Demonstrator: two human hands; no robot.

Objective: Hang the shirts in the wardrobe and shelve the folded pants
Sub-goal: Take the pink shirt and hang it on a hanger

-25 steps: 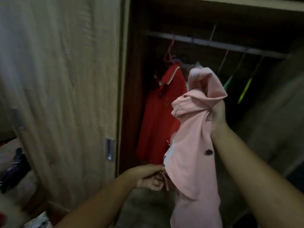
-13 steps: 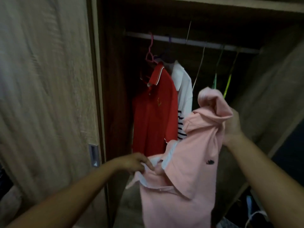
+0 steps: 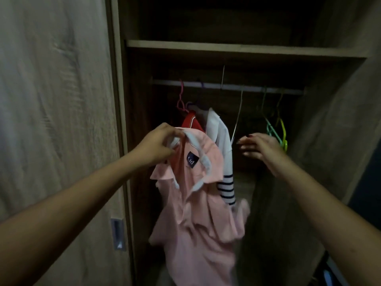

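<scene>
A pink polo shirt (image 3: pixel 198 219) with a white-edged collar hangs from my left hand (image 3: pixel 158 145), which pinches the collar at chest height in front of the open wardrobe. My right hand (image 3: pixel 257 148) is empty, fingers spread, reaching toward the bare hangers. On the rail (image 3: pixel 226 86) hang a red polo (image 3: pixel 190 121) and a white shirt with navy striped sleeves (image 3: pixel 221 141). Right of them are a thin wire hanger (image 3: pixel 238 118), a green hanger (image 3: pixel 272 129) and a yellow hanger (image 3: pixel 283 131), all bare.
The sliding wardrobe door (image 3: pixel 57 120) with its recessed handle (image 3: pixel 118 234) stands at the left. A wooden shelf (image 3: pixel 243 49) runs above the rail. The wardrobe's right side wall (image 3: pixel 329 141) is close to my right arm.
My right hand has let go of the pink shirt and moved up toward the hangers. My left hand shifted from the hem to the collar and lifted it. The view tilted upward.
</scene>
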